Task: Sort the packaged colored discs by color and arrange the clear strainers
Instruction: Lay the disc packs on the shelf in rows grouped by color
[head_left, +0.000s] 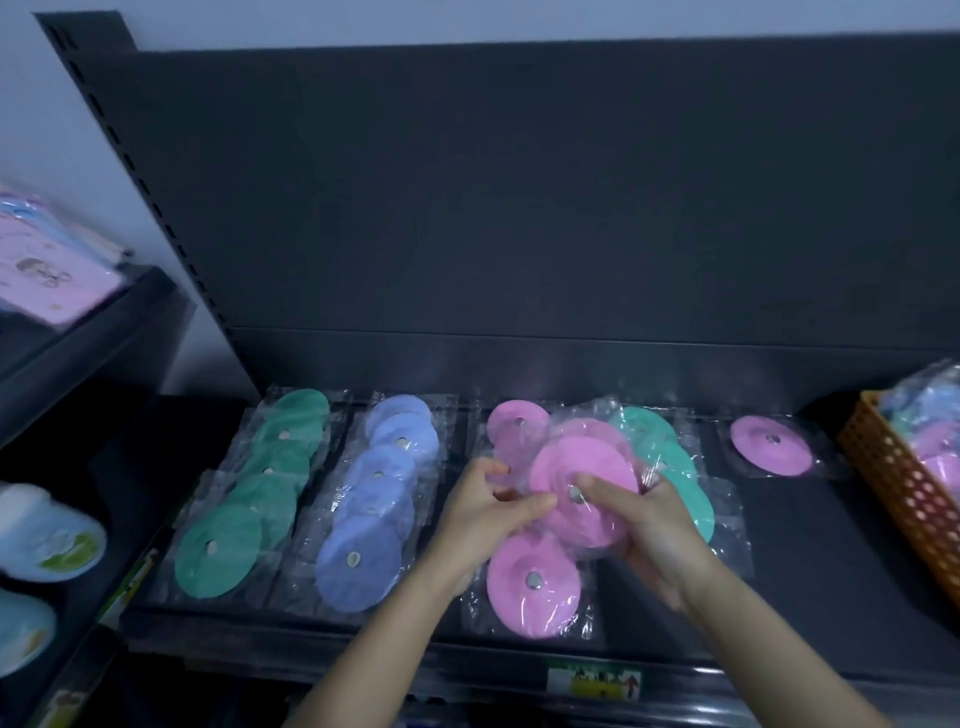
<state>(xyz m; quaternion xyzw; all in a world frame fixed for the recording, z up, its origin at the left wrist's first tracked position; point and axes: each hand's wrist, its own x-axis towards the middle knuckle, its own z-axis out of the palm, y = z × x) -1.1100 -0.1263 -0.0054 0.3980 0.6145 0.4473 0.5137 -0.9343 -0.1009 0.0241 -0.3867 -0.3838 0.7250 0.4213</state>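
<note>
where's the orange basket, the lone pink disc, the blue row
orange basket (898, 493): head view, side wall
lone pink disc (763, 458): head view, its face
blue row (363, 578): head view, nearest disc

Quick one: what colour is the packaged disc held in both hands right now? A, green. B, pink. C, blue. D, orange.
B: the left hand and right hand both grip a pink disc in its clear wrap.
</note>
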